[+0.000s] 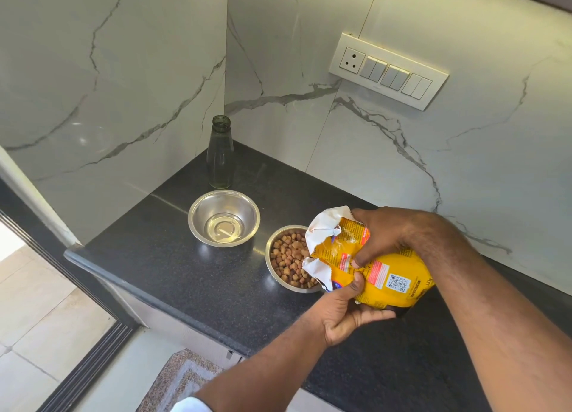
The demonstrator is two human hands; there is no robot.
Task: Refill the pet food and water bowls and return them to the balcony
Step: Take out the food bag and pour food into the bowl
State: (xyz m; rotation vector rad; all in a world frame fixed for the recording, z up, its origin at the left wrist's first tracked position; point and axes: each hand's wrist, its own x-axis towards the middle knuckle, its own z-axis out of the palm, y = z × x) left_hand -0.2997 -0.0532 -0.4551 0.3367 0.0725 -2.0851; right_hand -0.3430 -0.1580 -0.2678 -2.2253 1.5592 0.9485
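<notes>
Bright daylight from the left, glare on the marble wall [93, 102], edges bowed.

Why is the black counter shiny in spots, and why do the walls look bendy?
In the head view, light bounces off the polished counter, making pale glare patches near the water bowl. The bright doorway at the left looks washed out. The wide lens curves straight lines, so the switch panel and the wall edges tilt. The hands and the food bag look sharp.

My steel kibble bowl [289, 261] sits full near the counter's front edge; the water bowl [223, 218] stands cornerward.
</notes>
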